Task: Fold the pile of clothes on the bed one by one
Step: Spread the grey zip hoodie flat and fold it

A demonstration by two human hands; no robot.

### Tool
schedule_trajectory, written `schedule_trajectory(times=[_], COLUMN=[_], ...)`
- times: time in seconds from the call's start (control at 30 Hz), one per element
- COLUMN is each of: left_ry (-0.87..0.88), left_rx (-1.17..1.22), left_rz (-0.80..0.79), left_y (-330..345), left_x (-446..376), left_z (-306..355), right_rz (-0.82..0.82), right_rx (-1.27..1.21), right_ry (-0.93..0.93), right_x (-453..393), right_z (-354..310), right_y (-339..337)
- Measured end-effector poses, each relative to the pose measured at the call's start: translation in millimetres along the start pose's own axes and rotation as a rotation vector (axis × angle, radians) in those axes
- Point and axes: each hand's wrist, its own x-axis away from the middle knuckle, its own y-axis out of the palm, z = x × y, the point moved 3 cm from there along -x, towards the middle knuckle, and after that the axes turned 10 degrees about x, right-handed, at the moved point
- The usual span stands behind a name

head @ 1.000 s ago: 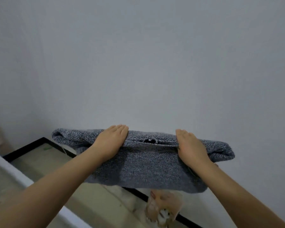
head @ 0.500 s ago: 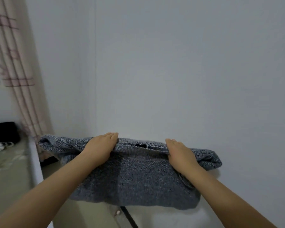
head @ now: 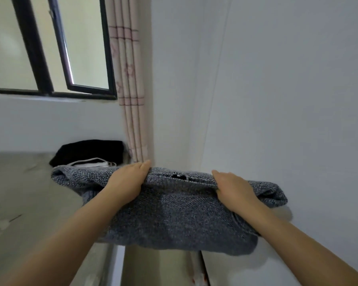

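White bedroom wall (head: 277, 100) and black-framed window (head: 50, 58), folded grey knitted sweater (head: 174, 213) held aloft, left hand (head: 126, 182) and right hand (head: 234, 190) fingers grasping its top fold, black folded garment (head: 87, 151) behind.

Soft, even daylight, coming in through the window (head: 50, 48) at upper left. Panes washed out to a pale glow, no detail beyond. Wall (head: 277, 79) on the right evenly lit, greyish, free of glare. Faint, diffuse shadow under the grey knitted garment (head: 174, 213), falling on the wall at lower right. Dark window frame smeared, edges soft with motion blur. Curtain (head: 130, 79) pattern slightly fuzzy. Strong wide-angle bend: window frame and wall corner leaning, forearms stretched toward the lower corners. Knit texture fairly crisp at centre.
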Motion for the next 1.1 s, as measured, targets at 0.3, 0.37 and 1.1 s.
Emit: schedule_trajectory(times=[0.3, 0.37, 1.1], left_ry=[-0.323, -0.394, -0.685], left_rx=[-0.090, -0.099, -0.128], left_rz=[-0.083, -0.096, -0.245], left_y=[25.5, 30.2, 99.6], left_x=[-92.1, -106.7, -309.4], left_z=[-90.9, -120.8, -491.6], right_rz=[0.111, 0.147, -0.003], right_rx=[-0.110, -0.143, -0.214], right_ry=[-0.341, -0.404, -0.757], right_x=[-199.5, -239.1, -637.1], right_z=[-40.6, -62.5, -339.9], right_y=[34.8, 40.1, 112.0])
